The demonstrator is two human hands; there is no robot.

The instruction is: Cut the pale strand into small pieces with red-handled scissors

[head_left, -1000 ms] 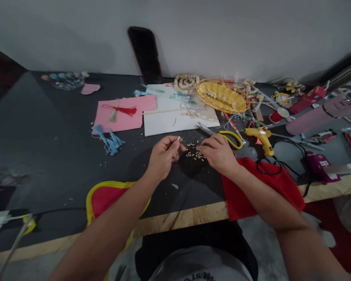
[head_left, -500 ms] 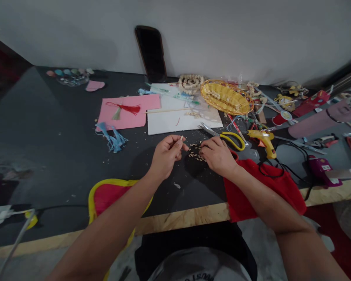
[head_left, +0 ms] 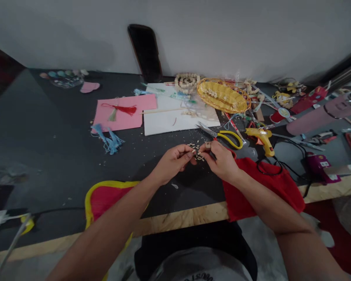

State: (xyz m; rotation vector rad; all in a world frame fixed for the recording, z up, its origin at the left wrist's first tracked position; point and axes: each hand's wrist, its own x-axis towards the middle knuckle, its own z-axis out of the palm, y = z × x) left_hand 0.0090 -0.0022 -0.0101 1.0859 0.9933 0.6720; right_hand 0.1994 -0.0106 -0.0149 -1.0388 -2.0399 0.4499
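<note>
My left hand (head_left: 175, 162) pinches a small pale piece (head_left: 194, 151) between thumb and fingertips. Close to its right, my right hand (head_left: 219, 158) has thumb and index finger pressed together on another tiny pale piece (head_left: 199, 153). Several similar pieces (head_left: 198, 143) lie scattered on the dark table (head_left: 128, 168) beneath and behind the fingertips. Scissors with yellow handles (head_left: 230, 139) lie just behind my right hand, and a white board (head_left: 163, 124) is farther back. A red cloth (head_left: 269, 183) lies under my right forearm.
A yellow wicker basket (head_left: 224, 95), a yellow glue gun (head_left: 261, 140), and a pink bottle (head_left: 318, 115) stand or lie right. Pink paper (head_left: 124, 123) with tassels (head_left: 109, 140) nearby is left. A phone (head_left: 146, 52) leans on the wall.
My right hand has lifted from the scattered pieces and now pinches one, its fingertips close to my left hand's. The view has shifted slightly.
</note>
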